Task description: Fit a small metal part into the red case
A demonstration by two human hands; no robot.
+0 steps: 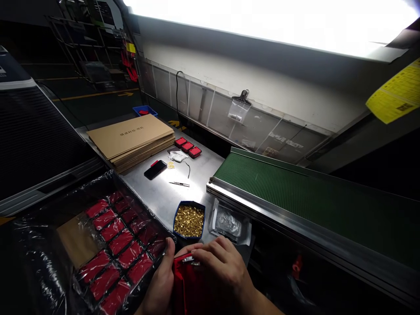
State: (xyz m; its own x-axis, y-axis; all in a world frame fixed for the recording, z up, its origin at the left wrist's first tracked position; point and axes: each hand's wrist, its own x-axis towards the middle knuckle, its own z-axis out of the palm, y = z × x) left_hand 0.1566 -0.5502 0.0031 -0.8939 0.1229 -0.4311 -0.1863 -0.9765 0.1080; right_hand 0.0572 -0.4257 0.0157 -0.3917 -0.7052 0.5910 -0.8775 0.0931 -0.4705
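Head view
Writing: dark characters printed on top of the cardboard stack [131,139], too small to read; print on the yellow sheet [395,95] at upper right, likewise illegible; faint lettering on the clear back panel [285,141], not readable.
Held item: red pouch [193,286], at the bottom edge of the view, directly between both hands, with a small metal fitting [191,260] at its top edge.
Left hand [160,284]: grip closed on the left side of the red pouch, thumb up along its edge.
Right hand [223,267]: laid over the top of the red pouch, fingers [210,250] curled down onto it, fingertips at the metal fitting; grip closed on the pouch.
Left of hands: black tray [49,262] lined with plastic film, filled with rows of red cases [120,243]; nearest row just beside the left hand.
Ahead of hands: blue bin [189,221] of small gold-coloured parts, near the fingertips, on the steel worktop [167,192].
Right of bin: clear bag [229,223] in a shallow tray, under the edge of the green conveyor belt [295,192].
Further back on worktop: black phone [155,169], a pen [179,184], three red cases in a row [187,147], cardboard stack behind them.
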